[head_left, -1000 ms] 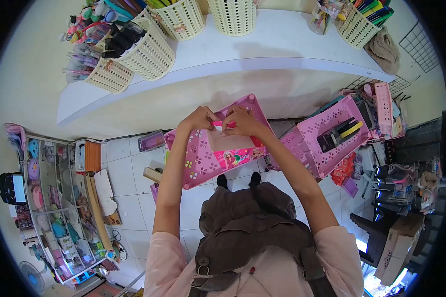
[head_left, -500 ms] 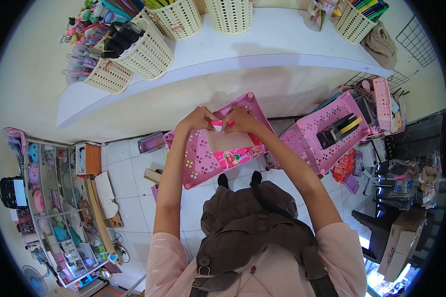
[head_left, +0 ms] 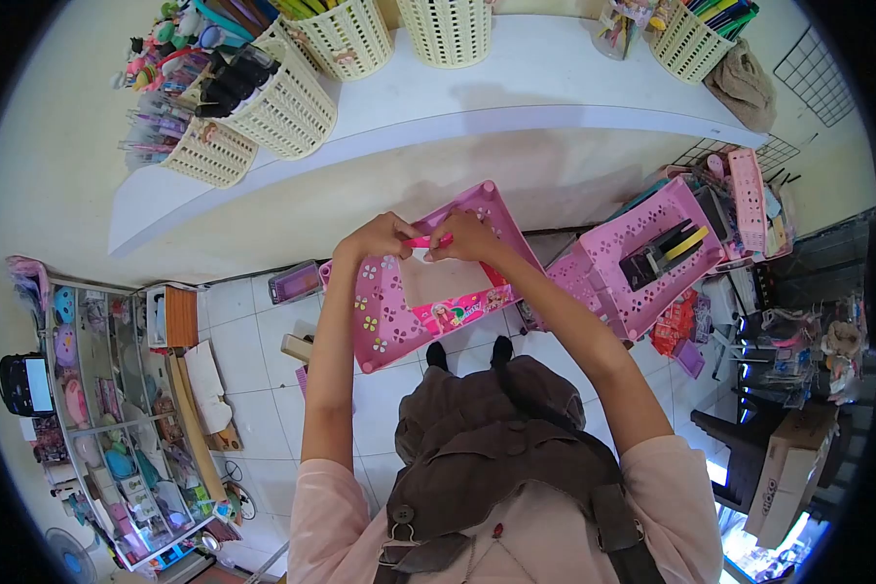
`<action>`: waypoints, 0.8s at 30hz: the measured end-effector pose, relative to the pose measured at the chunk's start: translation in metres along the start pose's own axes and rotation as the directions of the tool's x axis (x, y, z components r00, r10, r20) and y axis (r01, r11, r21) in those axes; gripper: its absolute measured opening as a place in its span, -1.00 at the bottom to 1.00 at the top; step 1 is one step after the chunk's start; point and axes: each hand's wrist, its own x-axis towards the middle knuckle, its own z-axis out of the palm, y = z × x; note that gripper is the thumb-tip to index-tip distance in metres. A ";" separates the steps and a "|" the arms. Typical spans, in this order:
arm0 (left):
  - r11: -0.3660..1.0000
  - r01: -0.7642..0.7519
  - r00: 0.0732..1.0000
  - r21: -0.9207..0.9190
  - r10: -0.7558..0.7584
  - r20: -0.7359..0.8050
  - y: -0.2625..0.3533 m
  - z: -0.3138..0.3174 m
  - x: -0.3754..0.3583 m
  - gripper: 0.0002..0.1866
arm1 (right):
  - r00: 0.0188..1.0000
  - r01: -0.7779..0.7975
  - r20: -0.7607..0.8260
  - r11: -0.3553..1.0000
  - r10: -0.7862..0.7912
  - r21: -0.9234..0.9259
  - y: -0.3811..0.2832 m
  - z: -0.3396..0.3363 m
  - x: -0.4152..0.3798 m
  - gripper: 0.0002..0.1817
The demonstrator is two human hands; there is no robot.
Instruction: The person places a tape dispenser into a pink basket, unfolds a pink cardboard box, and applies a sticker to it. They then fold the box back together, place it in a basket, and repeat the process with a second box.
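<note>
A pink perforated basket stands in front of me below the shelf, with an open box in it that has a bright pink printed side. Over the box's far edge, my left hand and my right hand pinch a small bright pink item between them. The fingers of both hands are bent and closed on it. What exactly the item is, I cannot make out.
Above is a white shelf with cream baskets of pens. To the right, another pink basket holds a black and yellow tool. A glass display case stands at the left.
The pink item has turned and now lies flatter between my hands, and the white patch on it no longer shows. My hands have shifted slightly left.
</note>
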 end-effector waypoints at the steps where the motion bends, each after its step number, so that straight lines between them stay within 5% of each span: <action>1: 0.998 0.037 0.999 -0.042 -0.037 0.006 0.004 0.001 -0.002 -0.59 | 1.000 -0.005 -0.004 1.000 0.005 -0.004 0.000 0.000 0.000 -0.68; 5: 0.999 0.020 0.999 -0.030 -0.021 -0.034 0.005 0.005 -0.002 -0.57 | 1.000 -0.002 -0.008 1.000 0.002 0.020 0.000 0.001 -0.001 -0.68; 7: 0.976 -0.046 0.992 0.213 0.071 -0.106 0.002 0.007 0.002 -0.63 | 1.000 -0.015 -0.004 1.000 0.015 -0.007 -0.001 -0.001 -0.002 -0.68; 17: 0.954 -0.039 0.987 0.296 0.083 -0.138 -0.003 0.009 0.008 -0.68 | 0.998 -0.059 -0.018 0.998 0.059 0.009 -0.008 -0.002 -0.004 -0.74; 20: 0.963 -0.143 0.973 0.228 0.179 -0.144 0.003 0.011 0.005 -0.69 | 0.990 -0.140 0.010 0.990 0.140 0.000 -0.010 -0.004 0.000 -0.74; 22: 0.974 -0.098 0.985 0.204 0.124 -0.120 0.011 0.012 0.002 -0.71 | 0.959 -0.261 0.087 0.960 0.271 -0.103 -0.022 -0.014 -0.003 -0.51; 24: 0.974 -0.093 0.984 0.208 0.122 -0.128 0.011 0.013 0.003 -0.71 | 0.955 -0.292 0.024 0.950 0.296 -0.106 -0.026 -0.012 -0.003 -0.54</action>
